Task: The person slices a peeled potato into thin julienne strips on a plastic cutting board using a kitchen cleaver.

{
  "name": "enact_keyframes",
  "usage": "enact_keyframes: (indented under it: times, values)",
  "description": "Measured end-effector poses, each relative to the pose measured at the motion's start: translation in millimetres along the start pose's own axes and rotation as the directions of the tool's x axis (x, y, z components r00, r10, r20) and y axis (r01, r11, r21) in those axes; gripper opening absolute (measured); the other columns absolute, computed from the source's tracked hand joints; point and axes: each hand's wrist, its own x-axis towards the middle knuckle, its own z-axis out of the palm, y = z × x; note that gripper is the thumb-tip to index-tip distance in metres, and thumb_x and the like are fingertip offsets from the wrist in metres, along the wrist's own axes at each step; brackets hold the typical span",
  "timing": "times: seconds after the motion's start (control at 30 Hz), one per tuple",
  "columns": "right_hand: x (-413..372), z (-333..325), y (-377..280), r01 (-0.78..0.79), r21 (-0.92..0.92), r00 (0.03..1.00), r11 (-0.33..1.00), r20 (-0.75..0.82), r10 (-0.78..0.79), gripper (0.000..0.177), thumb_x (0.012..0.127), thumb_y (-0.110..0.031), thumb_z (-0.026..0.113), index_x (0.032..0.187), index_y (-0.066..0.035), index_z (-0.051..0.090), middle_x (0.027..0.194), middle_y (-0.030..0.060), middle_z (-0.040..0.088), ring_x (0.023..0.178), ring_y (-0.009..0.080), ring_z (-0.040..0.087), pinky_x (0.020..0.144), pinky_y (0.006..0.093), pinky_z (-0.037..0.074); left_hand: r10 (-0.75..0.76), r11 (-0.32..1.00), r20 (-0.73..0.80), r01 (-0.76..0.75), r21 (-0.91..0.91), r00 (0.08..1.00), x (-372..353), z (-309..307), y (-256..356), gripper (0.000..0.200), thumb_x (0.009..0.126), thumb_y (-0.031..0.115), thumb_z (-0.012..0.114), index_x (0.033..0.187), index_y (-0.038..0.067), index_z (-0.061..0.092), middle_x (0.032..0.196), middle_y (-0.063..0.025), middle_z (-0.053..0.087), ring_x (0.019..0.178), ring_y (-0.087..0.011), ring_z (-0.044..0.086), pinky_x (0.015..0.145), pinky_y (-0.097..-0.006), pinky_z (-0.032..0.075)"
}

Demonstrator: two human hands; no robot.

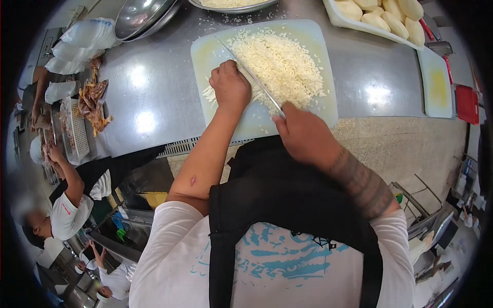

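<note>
A pale cutting board point(203, 54) lies on the steel table, with a heap of finely chopped white pieces point(282, 66) on its middle and right. My right hand point(305, 131) is wrapped round the handle of a long knife point(257, 81), whose blade points up and to the left along the heap's left edge. Thin white strips point(209, 93) show beside and under my left hand point(230, 86), which has its fingers curled and pressed down on them, just left of the blade.
Metal bowls point(144, 18) and plastic bags point(87, 38) stand at the upper left. A white tray point(334, 15) of peeled potatoes point(393, 15) sits at the upper right, near a second board point(436, 84). Co-workers point(67, 213) are at the left.
</note>
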Motion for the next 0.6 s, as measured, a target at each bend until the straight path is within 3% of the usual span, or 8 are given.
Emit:
enact_keyframes:
  times: [0.13,0.2,0.37,0.47,0.6]
  values:
    - [-1,20,8,-0.014,0.012,0.999,1.0,0.039,0.014,0.033,0.11,-0.032,0.054,0.111,0.001,0.057,0.083,0.0274,0.069,0.082,0.0498,0.069,0.074,0.0594,0.052,0.026,0.999,0.031,-0.027,0.034,0.999,-3,1,-2,0.022,0.094,0.009,0.058,0.114,0.002,0.065,0.116,-0.0171,0.069,0.111,-0.0407,0.058,0.101,-0.0537,0.041]
    - [33,40,32,0.137,-0.043,0.98,0.99,-0.14,-0.141,0.031,0.11,-0.03,0.053,0.107,0.001,0.055,0.08,0.0258,0.07,0.077,0.0474,0.071,0.071,0.0581,0.055,0.005,1.0,0.011,-0.005,-0.004,1.0,-1,0,-2,0.022,0.095,0.011,0.057,0.114,0.002,0.065,0.117,-0.0173,0.069,0.112,-0.041,0.058,0.101,-0.0538,0.041]
    - [-18,7,-9,0.036,0.003,0.999,0.999,0.028,-0.036,0.029,0.11,-0.028,0.053,0.107,0.001,0.055,0.079,0.0256,0.07,0.076,0.047,0.071,0.07,0.0581,0.055,0.023,1.0,0.03,-0.023,-0.012,0.999,1,4,-8,0.022,0.094,0.01,0.057,0.113,0.001,0.064,0.117,-0.0183,0.069,0.114,-0.0416,0.057,0.102,-0.0537,0.04]
    - [27,47,31,0.141,-0.05,0.983,0.989,-0.113,-0.145,0.03,0.11,-0.028,0.053,0.11,0.001,0.053,0.08,0.0273,0.07,0.077,0.0472,0.071,0.072,0.0587,0.055,0.012,0.999,0.037,-0.011,-0.031,0.999,-3,0,-3,0.021,0.094,0.009,0.057,0.112,0.0,0.064,0.117,-0.0192,0.068,0.114,-0.0422,0.056,0.103,-0.0536,0.04]
    - [-6,18,-4,0.107,-0.056,0.99,0.993,-0.085,-0.111,0.031,0.11,-0.03,0.052,0.109,0.001,0.054,0.081,0.0259,0.07,0.078,0.0477,0.071,0.073,0.0587,0.055,0.007,1.0,0.05,-0.006,-0.012,0.999,-2,-2,-5,0.021,0.094,0.007,0.055,0.112,0.0,0.063,0.116,-0.0203,0.067,0.113,-0.0427,0.056,0.104,-0.0536,0.039]
